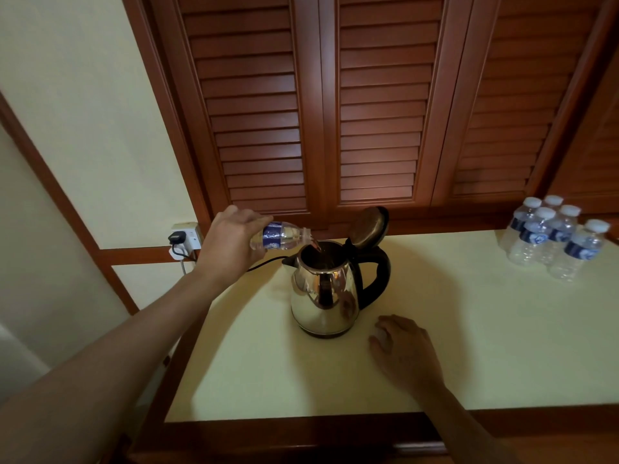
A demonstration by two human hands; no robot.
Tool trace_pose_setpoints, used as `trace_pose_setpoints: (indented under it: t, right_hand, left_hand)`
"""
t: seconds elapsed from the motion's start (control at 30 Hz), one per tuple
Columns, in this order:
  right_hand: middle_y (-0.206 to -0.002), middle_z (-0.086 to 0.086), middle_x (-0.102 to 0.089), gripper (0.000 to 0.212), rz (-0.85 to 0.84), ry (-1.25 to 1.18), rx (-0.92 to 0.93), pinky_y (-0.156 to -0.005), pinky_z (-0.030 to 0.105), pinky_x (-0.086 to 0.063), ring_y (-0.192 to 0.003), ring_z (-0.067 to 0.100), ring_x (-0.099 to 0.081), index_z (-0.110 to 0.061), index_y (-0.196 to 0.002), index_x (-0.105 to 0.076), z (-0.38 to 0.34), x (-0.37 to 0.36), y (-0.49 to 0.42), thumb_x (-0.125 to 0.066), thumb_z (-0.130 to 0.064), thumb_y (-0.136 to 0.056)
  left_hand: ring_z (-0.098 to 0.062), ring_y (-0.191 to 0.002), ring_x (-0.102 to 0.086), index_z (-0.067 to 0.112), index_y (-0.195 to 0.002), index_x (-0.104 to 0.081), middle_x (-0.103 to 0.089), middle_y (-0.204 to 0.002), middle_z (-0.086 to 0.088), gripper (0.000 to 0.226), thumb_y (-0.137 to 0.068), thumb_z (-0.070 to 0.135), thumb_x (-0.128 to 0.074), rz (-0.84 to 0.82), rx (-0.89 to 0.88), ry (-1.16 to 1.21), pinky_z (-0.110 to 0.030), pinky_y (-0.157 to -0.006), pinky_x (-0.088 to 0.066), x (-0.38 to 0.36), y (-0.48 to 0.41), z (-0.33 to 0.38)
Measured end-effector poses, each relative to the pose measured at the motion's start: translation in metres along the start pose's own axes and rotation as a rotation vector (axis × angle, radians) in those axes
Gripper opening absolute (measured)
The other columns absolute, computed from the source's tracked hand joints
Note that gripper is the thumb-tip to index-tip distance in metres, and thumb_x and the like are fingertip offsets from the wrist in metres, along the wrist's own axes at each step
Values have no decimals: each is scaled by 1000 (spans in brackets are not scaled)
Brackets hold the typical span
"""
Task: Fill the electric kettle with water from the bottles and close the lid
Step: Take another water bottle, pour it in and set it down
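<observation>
Cream-topped table (469, 329), wood-edged. Steel kettle (323, 293) stands near its middle, spout to 9 o'clock, black handle to 3, lid (368, 227) hinged upright at the back. Cluster of capped water bottles (552, 236) well apart at the kettle's 2 o'clock.

Left hand (231, 239) at the kettle's 10 o'clock, fingers wrapped round the base of an uncapped bottle (281, 235) tipped on its side, neck over the open mouth, water running in.

Right hand (405, 346) at 5 o'clock, resting on the table, fingers curved over something small and pale; cannot tell whether it is held.
</observation>
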State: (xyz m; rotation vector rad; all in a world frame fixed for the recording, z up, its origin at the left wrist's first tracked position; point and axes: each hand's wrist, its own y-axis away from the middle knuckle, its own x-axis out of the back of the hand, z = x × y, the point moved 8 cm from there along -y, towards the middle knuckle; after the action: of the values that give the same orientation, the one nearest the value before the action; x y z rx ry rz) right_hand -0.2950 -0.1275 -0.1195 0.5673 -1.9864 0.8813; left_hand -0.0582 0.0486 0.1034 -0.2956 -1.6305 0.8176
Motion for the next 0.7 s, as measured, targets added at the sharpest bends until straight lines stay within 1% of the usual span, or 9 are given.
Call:
trace_pose_setpoints:
  t: [0.07,0.23,0.4,0.7]
  right_hand:
    - [-118,-11,-66,40,3,4,6,-95,33,-43,-112,12,-58,-26,-115,-67,0,-1,0,-53,-47,-84]
    - [-120,-9,-66,38,0,-4,-3,-98,34,-41,-115,14,-57,-25,-117,-67,0,0,0,-59,-43,-85]
    - [-117,-10,-66,38,0,-7,0,-97,33,-42,-112,13,-58,-26,-115,-66,1,0,-1,-55,-46,-84]
    - [-116,-10,-66,39,3,2,3,-95,33,-42,-111,13,-58,-27,-113,-66,1,-2,-1,-51,-48,-84]
  left_hand:
    - [-30,-96,-56,9,-127,-68,-71,-111,-9,61,-69,13,-88,2,-3,-1,-39,-79,-42,0,0,0]
    - [-31,-95,-56,9,-126,-68,-72,-111,-9,61,-68,12,-89,-5,-5,-10,-41,-79,-44,-1,0,-1]
    - [-28,-96,-55,11,-127,-68,-71,-112,-7,61,-69,14,-89,-10,-25,-21,-39,-80,-41,-1,-1,-1]
    - [-31,-96,-56,9,-125,-69,-71,-109,-9,63,-66,11,-90,2,-51,-35,-36,-77,-39,3,-5,2]
